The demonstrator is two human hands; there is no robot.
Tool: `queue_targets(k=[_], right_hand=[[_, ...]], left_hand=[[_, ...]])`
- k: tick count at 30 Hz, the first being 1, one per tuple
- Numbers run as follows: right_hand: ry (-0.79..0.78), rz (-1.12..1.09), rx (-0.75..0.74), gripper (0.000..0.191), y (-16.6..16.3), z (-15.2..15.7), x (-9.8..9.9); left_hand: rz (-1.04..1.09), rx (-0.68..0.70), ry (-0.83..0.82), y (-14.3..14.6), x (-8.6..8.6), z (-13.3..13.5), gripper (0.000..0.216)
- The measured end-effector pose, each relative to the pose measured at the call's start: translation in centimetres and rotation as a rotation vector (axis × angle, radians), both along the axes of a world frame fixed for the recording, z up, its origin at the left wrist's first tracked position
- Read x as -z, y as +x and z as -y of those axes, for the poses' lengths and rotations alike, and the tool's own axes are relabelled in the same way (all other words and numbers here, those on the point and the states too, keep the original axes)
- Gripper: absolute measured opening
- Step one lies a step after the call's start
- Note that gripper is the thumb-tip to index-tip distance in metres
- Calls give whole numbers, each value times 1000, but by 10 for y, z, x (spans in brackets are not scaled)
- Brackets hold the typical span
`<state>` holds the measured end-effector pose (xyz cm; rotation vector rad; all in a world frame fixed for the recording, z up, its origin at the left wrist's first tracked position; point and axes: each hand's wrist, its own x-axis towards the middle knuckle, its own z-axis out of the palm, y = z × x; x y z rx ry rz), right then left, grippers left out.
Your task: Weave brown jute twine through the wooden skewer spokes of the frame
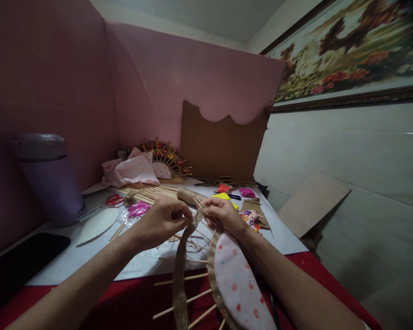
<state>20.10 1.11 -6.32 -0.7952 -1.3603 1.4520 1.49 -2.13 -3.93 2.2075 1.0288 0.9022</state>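
A half-round fan-shaped craft point(239, 277) stands tilted before me, its centre covered in white cloth with red flowers and edged with twine. Thin wooden sticks point(201, 295) radiate from it through a curved outer band of woven twine point(179, 279). My right hand point(223, 213) is closed around the upper end of the craft, where a few sticks poke out past the fingers. Thumb and fingers of my left hand point(168, 220) pinch at the top of the twine band; the strand between the fingertips is mostly hidden. A roll of twine point(189, 196) lies just behind both hands.
A finished-looking decorated fan point(168, 158) leans at the back beside folded cloth point(129, 168). Long sticks point(147, 191), red scissors point(114, 200) and coloured clay packets point(247, 192) lie around. A purple tumbler point(53, 183) and dark phone point(30, 256) stand left. Cardboard point(223, 142) leans behind.
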Motion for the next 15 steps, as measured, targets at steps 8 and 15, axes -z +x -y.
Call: queue_targets(k=[8, 15], right_hand=[[15, 8, 1, 18, 1, -1, 1], [7, 3, 10, 19, 1, 0, -1]], left_hand=[[30, 4, -48, 1, 2, -3, 14], [33, -3, -73, 2, -1, -1, 13]])
